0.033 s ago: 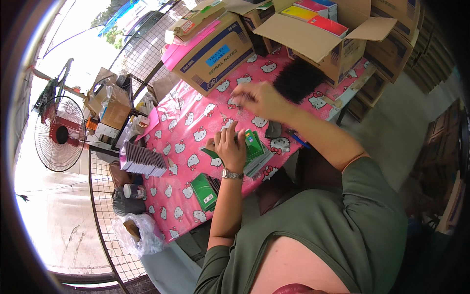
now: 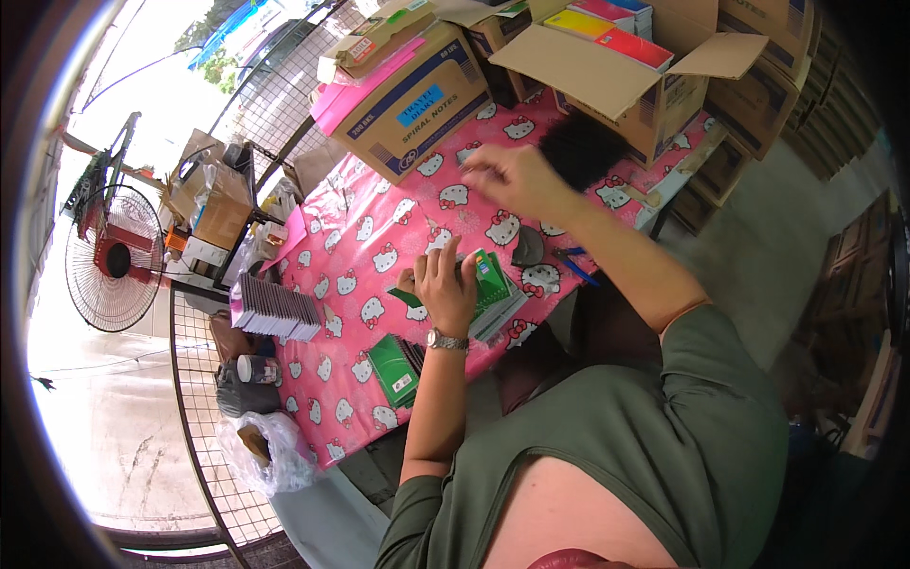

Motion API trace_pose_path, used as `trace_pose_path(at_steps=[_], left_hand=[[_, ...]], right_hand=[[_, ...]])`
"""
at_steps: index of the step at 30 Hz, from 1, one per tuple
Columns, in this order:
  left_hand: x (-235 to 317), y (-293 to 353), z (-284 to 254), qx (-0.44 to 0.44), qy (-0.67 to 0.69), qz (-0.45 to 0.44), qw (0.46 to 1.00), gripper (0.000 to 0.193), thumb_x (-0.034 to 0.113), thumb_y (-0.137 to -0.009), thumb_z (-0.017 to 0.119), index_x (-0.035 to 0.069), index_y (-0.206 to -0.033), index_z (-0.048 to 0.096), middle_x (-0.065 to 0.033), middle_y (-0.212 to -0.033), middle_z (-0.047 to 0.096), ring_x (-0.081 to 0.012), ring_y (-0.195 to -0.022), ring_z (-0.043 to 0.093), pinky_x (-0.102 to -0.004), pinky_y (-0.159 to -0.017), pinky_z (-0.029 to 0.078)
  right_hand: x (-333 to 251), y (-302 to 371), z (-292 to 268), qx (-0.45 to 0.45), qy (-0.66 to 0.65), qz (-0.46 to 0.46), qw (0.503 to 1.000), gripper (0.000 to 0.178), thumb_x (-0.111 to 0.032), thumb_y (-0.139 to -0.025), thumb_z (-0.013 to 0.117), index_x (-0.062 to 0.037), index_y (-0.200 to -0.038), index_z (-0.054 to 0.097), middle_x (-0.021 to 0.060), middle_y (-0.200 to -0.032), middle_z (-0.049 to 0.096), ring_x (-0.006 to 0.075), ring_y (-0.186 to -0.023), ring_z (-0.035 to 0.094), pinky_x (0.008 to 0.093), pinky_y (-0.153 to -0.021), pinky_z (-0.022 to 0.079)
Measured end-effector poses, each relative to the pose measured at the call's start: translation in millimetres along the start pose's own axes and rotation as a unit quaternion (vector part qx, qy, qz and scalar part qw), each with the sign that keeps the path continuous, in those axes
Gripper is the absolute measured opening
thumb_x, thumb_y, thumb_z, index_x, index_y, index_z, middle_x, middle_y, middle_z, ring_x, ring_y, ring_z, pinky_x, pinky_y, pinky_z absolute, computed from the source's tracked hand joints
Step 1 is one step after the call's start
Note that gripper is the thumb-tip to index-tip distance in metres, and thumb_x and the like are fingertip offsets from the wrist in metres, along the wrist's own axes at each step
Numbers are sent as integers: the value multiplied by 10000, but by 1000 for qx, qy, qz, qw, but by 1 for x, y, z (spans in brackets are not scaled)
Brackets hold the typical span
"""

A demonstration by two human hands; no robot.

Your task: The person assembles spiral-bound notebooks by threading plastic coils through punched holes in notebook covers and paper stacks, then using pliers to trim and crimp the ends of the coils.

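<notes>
Nothing has shifted against the earlier picture; hands and things lie the same, so the work stands where it was. Left hand (image 2: 445,284) lies flat on top of a small stack of green notebooks (image 2: 495,277) near the front edge of the table (image 2: 379,237), which has a pink cloth with a cat pattern. The fingers are spread a little and press down on the top cover, with the thumb at the stack's left edge, so this is holding it down, not pinching. There is a wristwatch (image 2: 444,339) on that wrist. Right hand (image 2: 507,175) is raised over the middle of the table, well apart from the stack, and is blurred. Its fingers look loosely curled, but I cannot tell whether anything is between them. A second green notebook pile (image 2: 393,365) lies closer to the person, just left of the left forearm and apart from the first stack. A row of spiral notebooks (image 2: 275,308) stands on edge at the table's left end. A blue pen-like thing (image 2: 573,266) and a grey object (image 2: 526,248) lie just right of the held stack. Behind the right hand is a dark fuzzy thing (image 2: 583,147), too unclear to identify. At the far end are a closed cardboard box (image 2: 417,104) and an open box (image 2: 616,85) with coloured packs (image 2: 607,28) on top. Beyond the table's left end stand a fan (image 2: 114,261) and a plastic bag (image 2: 265,446).
</notes>
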State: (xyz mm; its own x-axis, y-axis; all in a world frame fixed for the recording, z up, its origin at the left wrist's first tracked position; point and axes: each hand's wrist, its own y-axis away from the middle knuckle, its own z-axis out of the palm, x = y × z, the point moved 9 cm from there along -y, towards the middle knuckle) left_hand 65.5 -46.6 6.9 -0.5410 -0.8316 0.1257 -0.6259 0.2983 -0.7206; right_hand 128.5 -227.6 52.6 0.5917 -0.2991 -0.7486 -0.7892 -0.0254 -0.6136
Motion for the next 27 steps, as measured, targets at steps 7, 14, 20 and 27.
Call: trace_pose_path(at_steps=[7,14,20,27], left_hand=[[7,-1,-10,-106,23,20,994,241,219,-879,646,144,-1109,635,-18,-965,624,-231,-954,553,-439,-884,302],[-2,4,-8,-129,1,-9,992,246,223,-902,638,98,-1113,620,-79,-1026,643,-273,-1012,576,-440,-900,356],[-5,-2,-3,-163,42,-3,986,244,191,-893,640,54,-1093,618,-114,-1004,644,-305,-996,580,-429,-888,390],[-5,-4,-7,-184,98,-15,978,215,135,-875,643,38,-1067,626,-114,-966,652,-299,-964,591,-425,-884,396]], right_hand=[[205,130,-28,-216,392,204,871,229,-220,-809,707,-97,-1002,711,161,-915,711,389,-882,683,477,-789,551],[54,115,37,-88,58,60,993,586,-291,-830,719,-21,-1330,577,240,-1418,499,374,-1245,558,400,-1037,459],[7,109,70,-175,-58,59,981,563,-271,-985,607,19,-1438,442,264,-1392,494,378,-1304,485,385,-1090,391],[-8,59,53,-208,-47,-9,977,238,-77,-903,669,-53,-1137,705,120,-1016,652,261,-927,652,351,-820,529]])
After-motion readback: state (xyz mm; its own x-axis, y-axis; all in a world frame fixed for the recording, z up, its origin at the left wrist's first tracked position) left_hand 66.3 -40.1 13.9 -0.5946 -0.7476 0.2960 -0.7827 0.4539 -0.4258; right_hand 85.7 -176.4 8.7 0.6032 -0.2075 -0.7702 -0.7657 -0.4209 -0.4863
